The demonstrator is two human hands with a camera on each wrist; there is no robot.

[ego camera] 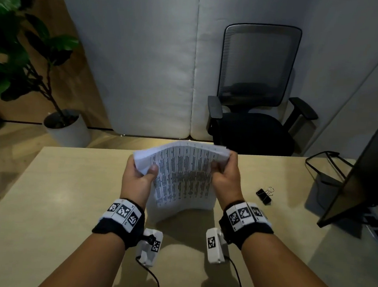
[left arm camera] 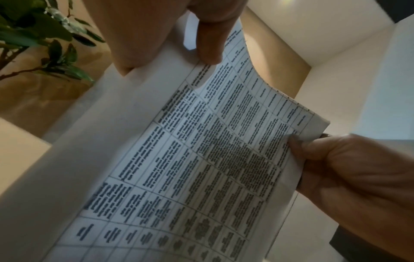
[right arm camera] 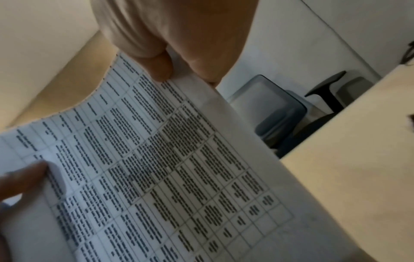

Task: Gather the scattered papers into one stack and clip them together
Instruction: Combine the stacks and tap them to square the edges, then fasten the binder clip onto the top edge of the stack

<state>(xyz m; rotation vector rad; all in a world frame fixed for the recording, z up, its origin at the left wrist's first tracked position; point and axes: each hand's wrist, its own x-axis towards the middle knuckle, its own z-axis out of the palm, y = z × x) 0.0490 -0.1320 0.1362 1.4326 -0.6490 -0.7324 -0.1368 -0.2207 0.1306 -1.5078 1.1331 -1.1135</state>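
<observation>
A stack of white papers (ego camera: 182, 176) printed with tables stands on its lower edge on the beige table (ego camera: 66, 190), bowed. My left hand (ego camera: 139, 175) grips its left edge, thumb on the front sheet. My right hand (ego camera: 225, 173) grips the right edge near the top corner. The left wrist view shows the printed sheet (left arm camera: 201, 159) with my left thumb (left arm camera: 209, 42) on it and my right hand (left arm camera: 349, 170) holding the far edge. The right wrist view shows the sheet (right arm camera: 156, 168) pinched by my right hand (right arm camera: 170, 58). A black binder clip (ego camera: 265, 195) lies on the table to the right.
A dark monitor (ego camera: 366, 171) and cables stand at the table's right edge. A black office chair (ego camera: 255, 98) sits beyond the table's far edge. A potted plant (ego camera: 31, 67) stands on the floor at the left.
</observation>
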